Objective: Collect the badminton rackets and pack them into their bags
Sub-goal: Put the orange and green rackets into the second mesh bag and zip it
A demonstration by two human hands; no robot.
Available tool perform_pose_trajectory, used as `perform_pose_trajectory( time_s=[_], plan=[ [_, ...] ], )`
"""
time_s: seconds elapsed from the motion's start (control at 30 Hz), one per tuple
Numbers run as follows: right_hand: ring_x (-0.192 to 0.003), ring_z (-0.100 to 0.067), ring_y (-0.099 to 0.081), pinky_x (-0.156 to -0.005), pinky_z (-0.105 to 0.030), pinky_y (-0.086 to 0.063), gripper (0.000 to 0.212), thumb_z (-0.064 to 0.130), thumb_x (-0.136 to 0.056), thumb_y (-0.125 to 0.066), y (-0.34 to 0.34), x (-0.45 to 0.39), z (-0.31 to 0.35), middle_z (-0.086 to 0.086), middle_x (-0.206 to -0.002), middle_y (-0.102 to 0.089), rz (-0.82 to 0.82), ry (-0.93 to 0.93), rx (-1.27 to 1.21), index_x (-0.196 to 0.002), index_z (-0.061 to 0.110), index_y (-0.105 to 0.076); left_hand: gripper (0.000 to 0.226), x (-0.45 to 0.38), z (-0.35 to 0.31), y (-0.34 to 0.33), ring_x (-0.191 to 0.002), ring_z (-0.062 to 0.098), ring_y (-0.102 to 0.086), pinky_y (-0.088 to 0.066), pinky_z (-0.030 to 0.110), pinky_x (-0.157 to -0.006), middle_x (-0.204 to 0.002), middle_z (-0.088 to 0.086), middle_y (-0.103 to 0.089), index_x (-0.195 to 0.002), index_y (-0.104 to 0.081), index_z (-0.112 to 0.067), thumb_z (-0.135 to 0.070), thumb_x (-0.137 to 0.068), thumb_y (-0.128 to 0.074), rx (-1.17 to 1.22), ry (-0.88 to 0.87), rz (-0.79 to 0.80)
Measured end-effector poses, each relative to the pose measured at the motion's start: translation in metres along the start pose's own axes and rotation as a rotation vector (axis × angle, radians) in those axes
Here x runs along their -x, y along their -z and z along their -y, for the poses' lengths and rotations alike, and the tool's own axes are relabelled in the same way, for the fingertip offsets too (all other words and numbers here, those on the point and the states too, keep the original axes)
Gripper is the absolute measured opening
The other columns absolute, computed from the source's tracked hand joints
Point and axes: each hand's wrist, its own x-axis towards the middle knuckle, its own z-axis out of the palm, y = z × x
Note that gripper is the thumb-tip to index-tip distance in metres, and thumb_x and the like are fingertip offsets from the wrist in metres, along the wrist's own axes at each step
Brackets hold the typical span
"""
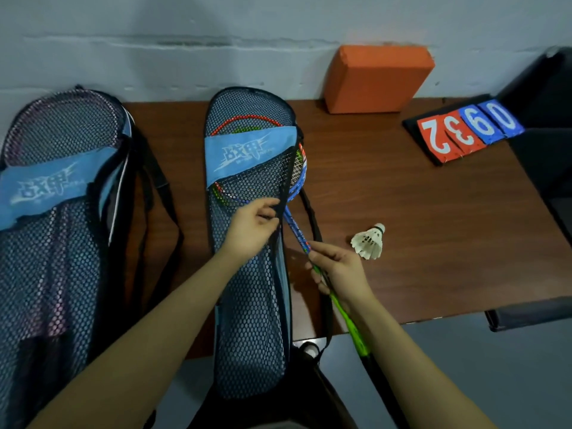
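On desk, left hand (252, 227) pinches bag (247, 289) edge open; right hand (340, 267) grips racket shafts (297, 232), heads ahead inside.

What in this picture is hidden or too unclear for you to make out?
- Rackets' shafts, head view: how many there are; they overlap where the right hand grips them.
- Middle mesh bag: its lower end is lost in shadow; the left hand covers the edge it holds.
- Left mesh bag: cut off by the left and bottom edges; the contents are blurred behind mesh.
- Black object: cut off by the right edge, unidentifiable.
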Motion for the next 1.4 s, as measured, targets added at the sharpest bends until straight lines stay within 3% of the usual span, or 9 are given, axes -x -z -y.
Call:
perform_pose_trajectory(
  time_s=[0.43, 0.53, 0.63, 0.73, 0.83, 0.97, 1.13, 1.27, 1.4],
  plan=[
    [-0.038, -0.011, -0.043, -0.033, -0.016, -0.029, 0.018, 0.001, -0.088, -0.057, -0.022, -0.016, 0.004, -0.004, -0.058, -0.06, -0.019, 0.019, 0.019, -0.097, 0.012, -0.067, 0.037, 0.019, -0.006, -0.005, -0.057, -0.006, -0.055, -0.047, 0.011, -0.057, -0.088, -0.009, -0.056, -0.122, -0.058, -0.013, 0.001, -0.088, -0.056, 0.187, 0.018, -0.112],
    [-0.038, -0.011, -0.043, -0.033, -0.017, -0.029, 0.019, 0.002, -0.088, -0.058, -0.025, -0.014, 0.001, -0.001, -0.056, -0.059, -0.025, 0.085, 0.077, -0.095, 0.017, -0.067, 0.032, 0.02, -0.001, 0.0, -0.068, 0.003, -0.055, -0.048, 0.019, -0.073, -0.087, -0.003, -0.056, -0.12, -0.059, -0.008, -0.004, -0.088, -0.058, -0.018, -0.066, -0.146],
    [-0.038, -0.011, -0.041, -0.032, -0.017, -0.028, 0.018, 0.002, -0.088, -0.058, -0.018, -0.008, -0.001, -0.004, -0.057, -0.058, -0.043, 0.108, 0.085, -0.1, 0.013, -0.067, 0.031, 0.026, 0.019, 0.009, -0.086, 0.022, -0.054, -0.045, 0.03, -0.081, -0.101, 0.014, -0.054, -0.117, -0.059, -0.001, -0.016, -0.089, -0.059, -0.311, -0.175, -0.383],
    [-0.037, -0.01, -0.041, -0.032, -0.016, -0.027, 0.019, 0.0, -0.089, -0.056, -0.007, -0.005, 0.0, -0.006, -0.058, -0.057, -0.06, 0.099, 0.058, -0.099, 0.012, -0.066, 0.049, 0.031, 0.049, 0.019, -0.108, 0.04, -0.043, -0.038, 0.043, -0.09, -0.121, 0.026, -0.045, -0.129, -0.048, -0.001, -0.027, -0.089, -0.058, -0.501, 0.034, -0.482],
    [-0.038, -0.01, -0.042, -0.032, -0.016, -0.026, 0.022, -0.002, -0.089, -0.054, -0.006, -0.004, 0.004, -0.008, -0.061, -0.056, -0.051, 0.083, 0.034, -0.108, 0.004, -0.064, 0.054, 0.036, 0.065, 0.019, -0.118, 0.032, -0.043, -0.037, 0.037, -0.096, -0.131, 0.02, -0.043, -0.139, -0.036, -0.007, -0.027, -0.092, -0.054, -0.299, 0.198, -0.381],
    [-0.039, -0.011, -0.042, -0.032, -0.017, -0.027, 0.022, -0.002, -0.09, -0.053, -0.009, -0.005, 0.008, -0.011, -0.063, -0.055, -0.053, 0.068, 0.037, -0.109, 0.001, -0.061, 0.047, 0.044, 0.066, 0.017, -0.106, 0.015, -0.059, -0.046, 0.03, -0.096, -0.121, 0.01, -0.061, -0.136, -0.044, -0.008, -0.006, -0.09, -0.054, -0.047, 0.167, -0.4],
    [-0.038, -0.012, -0.042, -0.034, -0.016, -0.026, 0.019, -0.003, -0.089, -0.053, 0.005, 0.001, 0.009, -0.01, -0.061, -0.056, -0.039, 0.057, 0.001, -0.1, 0.008, -0.065, 0.047, 0.068, 0.063, 0.007, -0.065, -0.012, -0.058, -0.045, 0.003, -0.061, -0.081, -0.015, -0.064, -0.132, -0.049, -0.016, -0.009, -0.087, -0.058, 0.062, 0.162, -0.401],
    [-0.036, -0.01, -0.042, -0.033, -0.016, -0.027, 0.02, -0.002, -0.09, -0.053, 0.009, 0.002, -0.001, -0.004, -0.055, -0.059, -0.078, 0.064, 0.024, -0.102, 0.007, -0.065, 0.048, 0.084, 0.062, -0.016, -0.067, -0.003, -0.061, -0.052, 0.017, -0.072, -0.077, -0.01, -0.064, -0.135, -0.046, -0.017, -0.011, -0.088, -0.057, 0.067, 0.149, -0.313],
    [-0.039, -0.007, -0.045, -0.034, -0.017, -0.032, 0.019, -0.001, -0.091, -0.053, -0.01, -0.015, -0.003, -0.002, -0.057, -0.06, -0.106, 0.123, 0.137, -0.106, 0.004, -0.064, 0.05, 0.073, 0.062, -0.017, -0.082, 0.017, -0.065, -0.053, 0.036, -0.08, -0.098, 0.004, -0.069, -0.137, -0.043, -0.018, -0.012, -0.089, -0.054, 0.026, 0.135, -0.303]
  ],
)
